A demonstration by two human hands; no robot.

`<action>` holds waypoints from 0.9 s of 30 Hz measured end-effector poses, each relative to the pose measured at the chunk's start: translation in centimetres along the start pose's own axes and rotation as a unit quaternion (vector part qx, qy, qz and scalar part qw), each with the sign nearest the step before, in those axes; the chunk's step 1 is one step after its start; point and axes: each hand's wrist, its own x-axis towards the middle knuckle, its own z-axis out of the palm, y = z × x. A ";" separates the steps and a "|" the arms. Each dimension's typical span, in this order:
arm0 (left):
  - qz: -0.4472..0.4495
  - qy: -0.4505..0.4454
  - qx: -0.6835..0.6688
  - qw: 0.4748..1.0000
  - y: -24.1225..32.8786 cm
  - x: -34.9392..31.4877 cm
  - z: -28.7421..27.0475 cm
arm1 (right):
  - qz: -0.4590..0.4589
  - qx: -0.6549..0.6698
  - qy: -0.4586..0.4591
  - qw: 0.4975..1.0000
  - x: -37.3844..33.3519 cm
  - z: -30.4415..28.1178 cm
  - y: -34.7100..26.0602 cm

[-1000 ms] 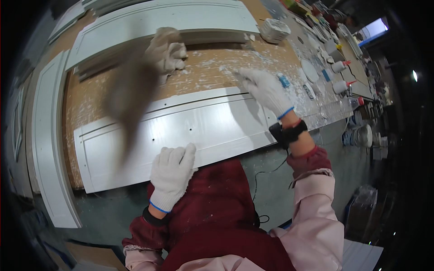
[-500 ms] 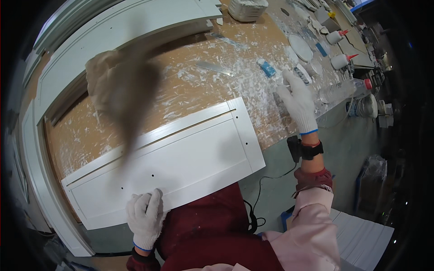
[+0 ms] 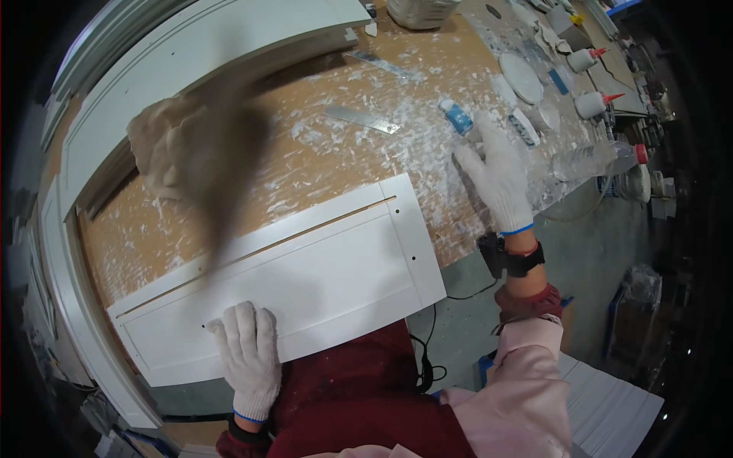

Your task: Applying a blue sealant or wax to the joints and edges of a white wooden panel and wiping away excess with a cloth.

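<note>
A white panel (image 3: 305,263) with a long slot and several small dark holes lies at the table's near edge. My gloved left hand (image 3: 248,347) rests flat on its lower left part, fingers stretched out. To the right, my gloved right hand (image 3: 496,172) is over the table, holding nothing I can see, its thumb apart from the fingers. Just beyond the fingertips lie a small blue and white tube (image 3: 456,117) and a white tube-like item with dark marks (image 3: 524,127). Two metal scraper blades (image 3: 363,119) (image 3: 379,65) lie farther back.
White-smeared brown table (image 3: 305,175). Large white panels (image 3: 206,46) stand behind and left, beside a crumpled beige cloth (image 3: 164,145). A clear red-capped bottle (image 3: 592,159), red-nozzled glue bottles (image 3: 595,104) and a white disc (image 3: 521,78) sit right. A blurred dark shape (image 3: 229,153) hides part of the view.
My left hand has slid up onto the panel and its fingers have straightened. The right hand has shifted slightly left, toward the blue and white tube.
</note>
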 end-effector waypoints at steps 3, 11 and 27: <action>0.010 0.012 0.012 1.000 0.1 0.3 0.0 | 0.019 -0.059 0.033 0.998 0.8 -0.4 0.2; 0.015 -0.001 -0.018 1.000 -0.1 1.3 -0.4 | -0.032 -0.097 -0.017 0.995 3.8 -0.2 0.0; 0.013 0.013 -0.013 1.000 -0.1 0.9 0.1 | -0.062 0.139 -0.103 0.983 -2.4 -1.7 -1.6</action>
